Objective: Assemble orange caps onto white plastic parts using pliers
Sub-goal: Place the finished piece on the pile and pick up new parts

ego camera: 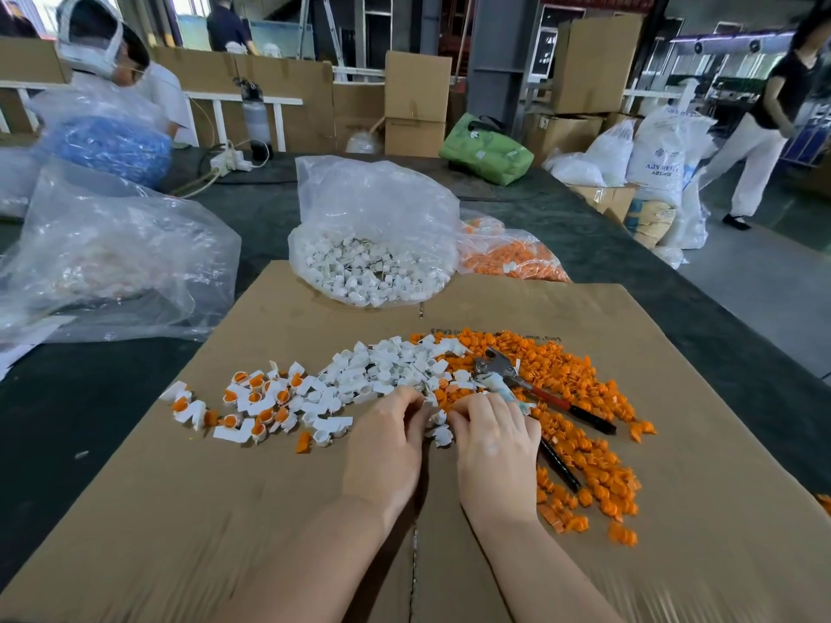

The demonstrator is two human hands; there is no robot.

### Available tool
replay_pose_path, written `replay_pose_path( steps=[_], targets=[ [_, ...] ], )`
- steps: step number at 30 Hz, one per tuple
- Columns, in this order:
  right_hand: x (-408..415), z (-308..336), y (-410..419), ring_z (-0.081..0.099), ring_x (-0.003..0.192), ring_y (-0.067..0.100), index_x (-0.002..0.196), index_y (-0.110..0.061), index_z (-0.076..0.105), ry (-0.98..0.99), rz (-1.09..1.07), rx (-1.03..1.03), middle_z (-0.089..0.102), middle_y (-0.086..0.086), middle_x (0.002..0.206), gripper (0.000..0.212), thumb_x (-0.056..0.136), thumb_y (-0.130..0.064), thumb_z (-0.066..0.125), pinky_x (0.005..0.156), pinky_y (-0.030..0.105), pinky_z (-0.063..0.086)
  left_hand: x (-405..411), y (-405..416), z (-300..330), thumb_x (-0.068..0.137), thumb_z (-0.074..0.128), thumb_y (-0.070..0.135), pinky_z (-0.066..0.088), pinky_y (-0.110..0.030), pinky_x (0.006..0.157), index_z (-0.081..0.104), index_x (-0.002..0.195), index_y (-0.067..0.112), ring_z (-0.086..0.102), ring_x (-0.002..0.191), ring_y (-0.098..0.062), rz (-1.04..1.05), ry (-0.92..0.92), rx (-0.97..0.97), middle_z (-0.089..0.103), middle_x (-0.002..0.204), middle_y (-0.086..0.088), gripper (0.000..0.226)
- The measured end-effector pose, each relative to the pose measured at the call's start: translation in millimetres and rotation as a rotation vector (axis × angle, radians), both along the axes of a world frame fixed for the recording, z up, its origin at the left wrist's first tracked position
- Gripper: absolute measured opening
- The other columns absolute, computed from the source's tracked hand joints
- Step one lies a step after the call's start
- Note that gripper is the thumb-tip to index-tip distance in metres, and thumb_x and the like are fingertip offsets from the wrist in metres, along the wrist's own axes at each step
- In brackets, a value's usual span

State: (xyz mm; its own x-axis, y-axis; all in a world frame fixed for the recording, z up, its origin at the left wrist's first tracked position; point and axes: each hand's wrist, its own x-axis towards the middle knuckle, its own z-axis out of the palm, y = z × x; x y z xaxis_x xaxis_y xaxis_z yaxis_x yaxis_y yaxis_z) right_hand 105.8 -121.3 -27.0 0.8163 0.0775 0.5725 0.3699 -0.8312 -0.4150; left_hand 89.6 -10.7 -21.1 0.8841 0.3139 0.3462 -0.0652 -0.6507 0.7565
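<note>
Left hand (390,447) and right hand (493,447) meet over flattened brown cardboard sheet (225,510), fingers curled, pinching small white plastic parts (438,420) at pile edge. Metal pliers with red-black handles (530,388) lie unheld on loose orange caps (580,438). Risk: cap seated crooked, part slipping from fingertips.

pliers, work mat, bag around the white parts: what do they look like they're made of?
Pliers: bare grey metal head, dull sheen; handles look sleeved in red and black plastic or rubber.
Work mat: brown corrugated cardboard, matte, with a centre seam.
Bag: thin clear plastic film, crinkled and glossy.
</note>
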Motion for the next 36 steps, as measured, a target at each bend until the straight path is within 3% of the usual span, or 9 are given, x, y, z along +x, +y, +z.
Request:
replay_pose_path(
  steps=[5, 10, 15, 22, 29, 33, 36],
  targets=[
    [-0.3, 2.4, -0.7, 0.056, 0.068, 0.021, 0.073, -0.015, 0.061, -0.025, 0.062, 0.016, 0.059, -0.003, 0.071, 0.014, 0.081, -0.018, 0.072, 0.069, 0.036, 0.039, -0.4, 0.6, -2.6, 0.092, 0.057, 0.028, 0.040, -0.004, 0.064, 0.061, 0.090, 0.024, 0.058, 0.076, 0.001, 0.019, 0.012, -0.117, 0.062, 0.079, 0.014, 0.006],
    [-1.7, 4.3, -0.2, 0.055, 0.060, 0.020, 0.068, -0.014, 0.059, -0.046, 0.086, -0.046, 0.057, -0.003, 0.064, 0.020, 0.076, -0.016, 0.077, 0.061, 0.038, 0.044, -1.4, 3.5, -2.4, 0.091, 0.060, 0.025, 0.043, -0.008, 0.068, 0.060, 0.086, 0.029, 0.059, 0.079, 0.001, -0.011, 0.027, -0.245, 0.064, 0.081, 0.013, 0.007],
    [-2.4, 4.5, -1.4, 0.055, 0.062, 0.020, 0.067, -0.013, 0.060, 0.015, 0.094, 0.056, 0.058, -0.003, 0.063, 0.020, 0.079, -0.017, 0.075, 0.067, 0.036, 0.040, -5.5, 2.8, -0.8, 0.091, 0.060, 0.025, 0.038, -0.002, 0.065, 0.058, 0.081, 0.034, 0.055, 0.080, 0.009, -0.067, 0.008, -0.178, 0.062, 0.074, 0.017, 0.014],
    [-2.5, 5.5, -1.3, 0.053, 0.058, 0.022, 0.064, -0.010, 0.057, 0.014, 0.117, 0.077, 0.056, -0.001, 0.060, 0.022, 0.078, -0.013, 0.075, 0.066, 0.039, 0.040, -6.3, 4.1, -1.0, 0.091, 0.060, 0.023, 0.038, -0.002, 0.065, 0.064, 0.089, 0.022, 0.053, 0.082, 0.012, -0.083, -0.005, -0.141, 0.060, 0.076, 0.017, 0.005],
    [-2.4, 5.0, -2.6, 0.052, 0.059, 0.021, 0.064, -0.010, 0.057, 0.014, 0.135, 0.098, 0.055, -0.001, 0.061, 0.022, 0.077, -0.010, 0.075, 0.066, 0.036, 0.038, -8.7, 1.5, -0.8, 0.091, 0.060, 0.020, 0.038, -0.003, 0.066, 0.065, 0.091, 0.020, 0.054, 0.070, 0.004, -0.102, -0.036, 0.021, 0.060, 0.077, 0.016, 0.006],
    [-1.9, 5.6, -3.6, 0.057, 0.067, 0.017, 0.071, -0.012, 0.065, 0.018, 0.194, 0.143, 0.061, -0.004, 0.068, 0.013, 0.081, -0.014, 0.072, 0.068, 0.031, 0.037, -6.9, 3.2, -3.8, 0.089, 0.062, 0.019, 0.039, -0.003, 0.062, 0.057, 0.075, 0.037, 0.056, 0.072, 0.007, -0.075, 0.002, -0.228, 0.061, 0.069, 0.019, 0.024],
    [-2.8, 6.1, -2.9, 0.059, 0.073, 0.016, 0.077, -0.013, 0.068, 0.000, 0.242, 0.147, 0.063, -0.005, 0.074, 0.006, 0.082, -0.013, 0.071, 0.070, 0.029, 0.040, -3.2, 5.3, -7.1, 0.089, 0.062, 0.017, 0.046, -0.014, 0.066, 0.058, 0.075, 0.038, 0.060, 0.071, -0.002, -0.041, 0.055, -0.410, 0.064, 0.072, 0.015, 0.025]
  ],
)
